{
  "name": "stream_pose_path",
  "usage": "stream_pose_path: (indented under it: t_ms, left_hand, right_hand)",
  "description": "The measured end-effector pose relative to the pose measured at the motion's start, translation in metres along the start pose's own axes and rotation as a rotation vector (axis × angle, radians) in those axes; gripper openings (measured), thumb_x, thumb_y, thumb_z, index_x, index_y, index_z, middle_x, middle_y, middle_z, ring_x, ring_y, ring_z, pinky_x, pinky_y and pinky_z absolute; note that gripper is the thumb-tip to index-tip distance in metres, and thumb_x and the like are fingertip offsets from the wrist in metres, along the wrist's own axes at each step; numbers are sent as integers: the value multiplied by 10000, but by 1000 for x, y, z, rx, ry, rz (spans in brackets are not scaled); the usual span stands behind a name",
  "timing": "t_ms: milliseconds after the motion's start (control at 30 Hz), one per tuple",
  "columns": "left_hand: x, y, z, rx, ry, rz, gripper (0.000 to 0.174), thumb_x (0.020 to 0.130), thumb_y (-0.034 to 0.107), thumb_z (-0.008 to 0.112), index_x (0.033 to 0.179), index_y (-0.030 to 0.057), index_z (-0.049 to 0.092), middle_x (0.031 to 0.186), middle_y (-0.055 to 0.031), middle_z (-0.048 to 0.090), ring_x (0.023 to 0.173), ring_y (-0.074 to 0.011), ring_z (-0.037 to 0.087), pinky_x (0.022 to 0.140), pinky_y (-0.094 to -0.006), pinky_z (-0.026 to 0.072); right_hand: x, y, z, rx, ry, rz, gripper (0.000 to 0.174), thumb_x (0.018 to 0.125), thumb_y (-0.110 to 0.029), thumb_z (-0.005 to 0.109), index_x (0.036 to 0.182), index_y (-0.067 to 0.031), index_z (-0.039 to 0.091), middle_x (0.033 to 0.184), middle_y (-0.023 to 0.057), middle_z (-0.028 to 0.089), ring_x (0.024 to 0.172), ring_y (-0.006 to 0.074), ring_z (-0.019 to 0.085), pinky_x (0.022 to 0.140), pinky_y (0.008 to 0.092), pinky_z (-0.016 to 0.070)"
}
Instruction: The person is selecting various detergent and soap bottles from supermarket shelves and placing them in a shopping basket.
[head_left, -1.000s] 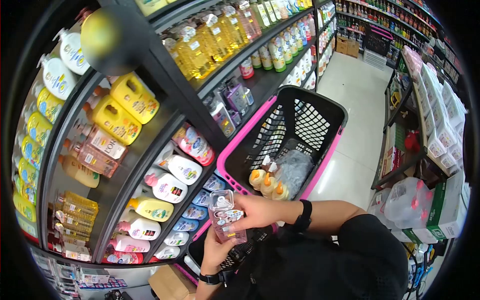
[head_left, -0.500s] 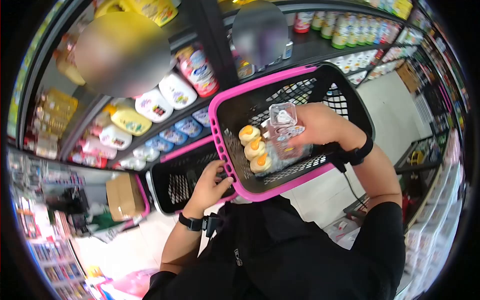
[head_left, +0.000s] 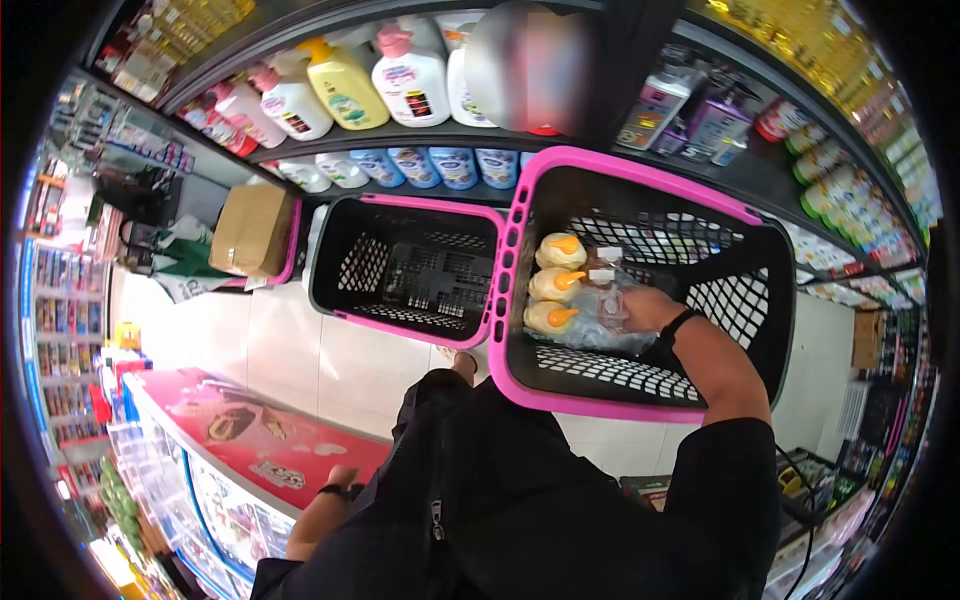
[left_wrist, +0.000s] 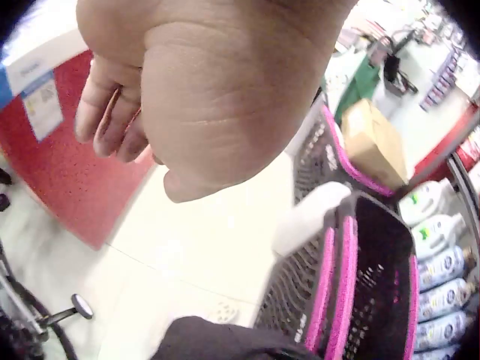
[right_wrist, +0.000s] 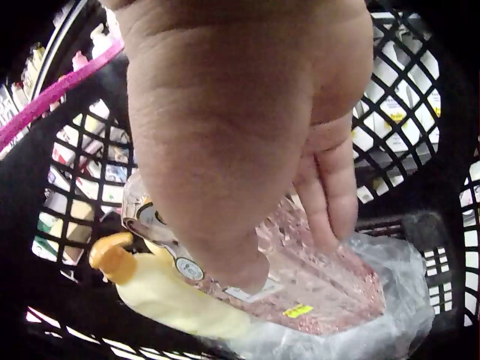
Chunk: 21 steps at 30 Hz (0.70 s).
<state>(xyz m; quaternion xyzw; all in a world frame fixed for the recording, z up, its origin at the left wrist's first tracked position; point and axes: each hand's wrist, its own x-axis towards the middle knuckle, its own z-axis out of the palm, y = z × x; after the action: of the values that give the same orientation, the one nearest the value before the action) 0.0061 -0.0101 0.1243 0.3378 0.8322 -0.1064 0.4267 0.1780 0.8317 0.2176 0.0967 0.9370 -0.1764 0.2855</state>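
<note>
1. Clear pink bottle (right_wrist: 319, 289): is lying inside the large pink-rimmed basket (head_left: 590, 397), near its left end, partly over a crumpled clear plastic bag (right_wrist: 405, 274).
2. Right hand (head_left: 648, 308): is reaching down into the basket. Its grip is staying only as wide as the bottle, thumb pressing one face and fingers spreading along the other, presumably to be keeping the bottle controlled at that angle.
3. Left hand (head_left: 342, 478): is hanging near the red-topped display case (head_left: 335, 435), fingers loosely bending, grip holding nothing; contact with the case cannot be told. The basket is apparently needing no second hand.
4. Cream pump bottles (head_left: 555, 285), three: are sitting in a row at the basket's left end, orange heads showing, probably grouped to be saving room.
5. Smaller black basket (head_left: 400, 334): is standing left of the large one.
6. Cardboard box (head_left: 250, 230): is resting farther left.
</note>
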Motion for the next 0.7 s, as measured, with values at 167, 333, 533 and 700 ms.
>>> stream_pose_path:
  t_ms: [167,333,533,700]
  left_hand:
    - [-91,29,28,-642,-72,-447,296,932,225,576,1115,17,680,987,-144,710,949,-297,659,867,-404,517]
    - [-84,39,66,-988,12,-493,318,983,256,532,1121,9,676,954,-85,707,870,-224,651,845,-359,500]
    - [-67,134,-115,-782,-60,-465,321,945,247,605,1146,-2,638,910,-94,700,762,-183,664,711,-334,529]
    - [-64,154,-147,-937,158,-614,300,893,235,658,1047,-23,659,842,-98,696,740,-173,679,657,-327,551]
  right_hand:
    - [15,12,54,153,52,51,534,749,-198,770,1197,-27,534,1134,230,630,1044,405,628,903,442,519]
    - [24,-1,90,274,271,100,585,770,-211,798,1244,-70,486,1172,228,610,1063,410,622,905,468,524]
    - [51,-4,114,461,372,149,622,783,-182,800,1273,-69,435,1225,258,571,1094,426,611,915,463,524]
    - [69,3,141,634,472,226,558,777,-176,832,1233,-51,536,1210,214,636,1095,405,631,926,438,526]
